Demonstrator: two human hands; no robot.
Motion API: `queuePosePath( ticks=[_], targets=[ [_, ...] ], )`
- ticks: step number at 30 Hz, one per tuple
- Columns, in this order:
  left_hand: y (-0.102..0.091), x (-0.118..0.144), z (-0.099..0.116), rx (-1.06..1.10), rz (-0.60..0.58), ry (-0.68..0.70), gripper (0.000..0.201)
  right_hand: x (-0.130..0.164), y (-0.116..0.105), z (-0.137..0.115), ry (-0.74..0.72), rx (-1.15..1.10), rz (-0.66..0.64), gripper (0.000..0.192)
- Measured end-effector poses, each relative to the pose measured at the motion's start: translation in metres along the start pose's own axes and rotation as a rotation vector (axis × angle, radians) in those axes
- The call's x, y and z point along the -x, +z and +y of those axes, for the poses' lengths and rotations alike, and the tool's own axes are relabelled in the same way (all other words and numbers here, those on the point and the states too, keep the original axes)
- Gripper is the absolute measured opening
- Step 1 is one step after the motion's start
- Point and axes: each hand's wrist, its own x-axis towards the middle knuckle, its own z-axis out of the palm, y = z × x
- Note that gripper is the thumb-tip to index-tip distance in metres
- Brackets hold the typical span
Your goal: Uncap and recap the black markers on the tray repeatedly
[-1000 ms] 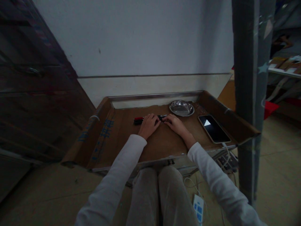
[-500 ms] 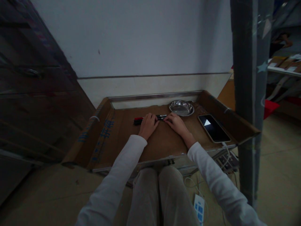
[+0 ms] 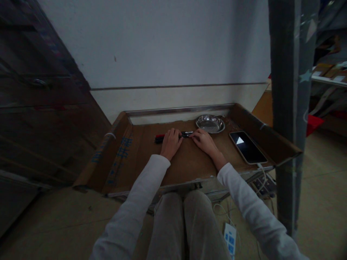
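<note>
A small bundle of pens (image 3: 185, 134), black with a red one among them, lies sideways on the cardboard-covered table (image 3: 189, 162). My left hand (image 3: 171, 141) is closed over the left part of the pens, whose ends stick out beyond it. At their right end, my right hand (image 3: 203, 140) has its fingers bent and pressed onto the pens. The fingertips of both hands are partly hidden, and the pens overlap too closely to tell apart. Just behind my right hand sits a shiny round metal dish (image 3: 210, 124).
A phone (image 3: 247, 147) with a lit white shape on its screen lies at the right, a white cable plugged into it. Raised cardboard flaps (image 3: 273, 142) edge the table's sides. A grey wrapped post (image 3: 290, 108) stands at the right. A power strip (image 3: 230, 239) lies on the floor.
Both hands stay on the pens in nearly the same pose. The whole view has shifted very slightly; nothing on the table has clearly moved.
</note>
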Motion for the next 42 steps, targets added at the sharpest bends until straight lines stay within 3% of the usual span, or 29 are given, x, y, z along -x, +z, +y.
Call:
queuePosePath(
  ticks=[8,13,19,25,32,37,42],
  targets=[
    [-0.016,0.012,-0.007,-0.067,0.125,-0.310,0.008,0.002,0.000,0.000,0.029,0.013,-0.007,0.022],
    [-0.011,0.024,-0.015,-0.112,0.162,-0.367,0.009,0.001,-0.001,-0.004,0.006,-0.006,-0.032,0.026],
    [-0.014,0.026,-0.006,-0.258,0.007,-0.426,0.017,0.002,0.002,-0.012,-0.076,0.014,-0.119,0.031],
    [-0.013,0.025,0.000,-0.280,-0.059,-0.375,0.022,0.000,0.004,-0.013,-0.103,0.068,-0.128,0.033],
    [-0.011,0.022,0.002,-0.149,-0.032,-0.336,0.019,0.000,0.005,-0.011,-0.095,0.045,-0.096,0.037],
    [-0.013,0.021,0.008,0.058,-0.035,-0.159,0.020,0.001,-0.001,-0.014,-0.104,-0.058,-0.021,0.046],
    [-0.010,0.021,0.007,0.200,-0.033,-0.023,0.021,0.003,-0.003,-0.014,-0.118,-0.078,-0.035,0.028]
  ],
)
